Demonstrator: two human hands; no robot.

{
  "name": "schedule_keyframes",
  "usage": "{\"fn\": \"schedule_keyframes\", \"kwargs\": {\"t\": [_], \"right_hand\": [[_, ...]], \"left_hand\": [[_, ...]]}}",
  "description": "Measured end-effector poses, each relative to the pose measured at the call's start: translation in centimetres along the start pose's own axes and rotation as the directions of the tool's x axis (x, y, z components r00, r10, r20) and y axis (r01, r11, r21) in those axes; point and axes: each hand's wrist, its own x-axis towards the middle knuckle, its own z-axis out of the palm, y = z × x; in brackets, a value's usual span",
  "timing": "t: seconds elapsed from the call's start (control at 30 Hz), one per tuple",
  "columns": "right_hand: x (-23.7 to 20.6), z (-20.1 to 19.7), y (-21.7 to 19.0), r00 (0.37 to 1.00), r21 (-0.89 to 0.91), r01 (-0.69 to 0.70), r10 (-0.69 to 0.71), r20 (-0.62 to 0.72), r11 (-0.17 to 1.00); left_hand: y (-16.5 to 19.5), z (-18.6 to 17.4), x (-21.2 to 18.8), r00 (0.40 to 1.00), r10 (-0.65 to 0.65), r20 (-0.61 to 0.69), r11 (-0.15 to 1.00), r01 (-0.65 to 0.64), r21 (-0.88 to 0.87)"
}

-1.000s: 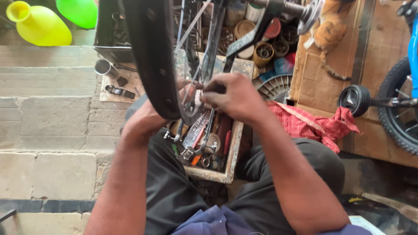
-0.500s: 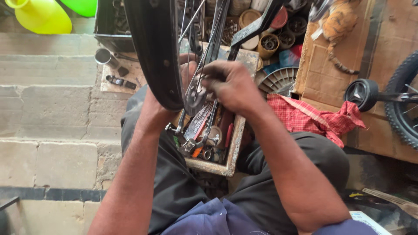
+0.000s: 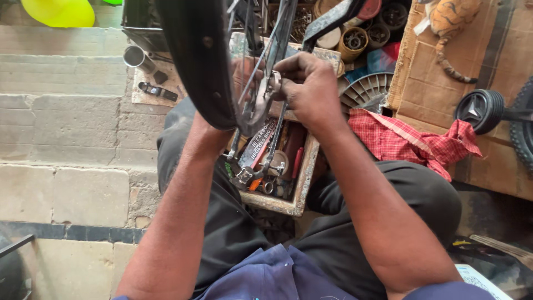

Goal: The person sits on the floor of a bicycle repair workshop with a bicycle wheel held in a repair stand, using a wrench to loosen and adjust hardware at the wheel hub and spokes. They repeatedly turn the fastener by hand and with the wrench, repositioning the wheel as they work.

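A bicycle wheel with a black tyre [image 3: 197, 55] and thin spokes stands upright between my knees. My right hand [image 3: 311, 86] is closed around a small metal part at the wheel's hub [image 3: 273, 83]. My left hand [image 3: 241, 69] reaches behind the tyre and spokes and is mostly hidden; its fingers touch the hub from the other side. Below the wheel lies a wooden toolbox [image 3: 302, 189] with several wrenches and small tools in it.
A red checked cloth [image 3: 411, 139] lies right of the toolbox on cardboard [image 3: 433, 66]. Round tins of small parts [image 3: 355, 41] stand behind. A small black training wheel [image 3: 480, 111] is at the right. A metal tube [image 3: 136, 55] and a yellow container [image 3: 61, 11] sit on the stone steps at left.
The view has drawn nearer to the wheel. My right hand has shifted slightly up at the hub, and both hands stay on it.
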Motion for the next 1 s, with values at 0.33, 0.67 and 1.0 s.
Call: {"fn": "schedule_keyframes", "kwargs": {"t": [0.33, 0.67, 1.0], "right_hand": [[-1.1, -2.3, -4.5, 0.911, -0.195, 0.13, -0.04, 0.409, 0.972], [-0.9, -0.4, -3.7, 0.972, -0.173, -0.072, 0.108, 0.21, 0.982], [-1.3, -2.6, -4.8, 0.892, -0.143, -0.117, 0.167, 0.42, 0.983]], "left_hand": [[-0.8, 0.6, 1.0, 0.995, 0.014, -0.099, 0.999, -0.01, 0.041], [1.5, -1.9, 0.4, 0.989, 0.023, 0.145, 0.999, -0.027, 0.028], [0.7, -1.2, 1.1, 0.995, 0.02, 0.098, 0.985, -0.036, 0.168]]}}
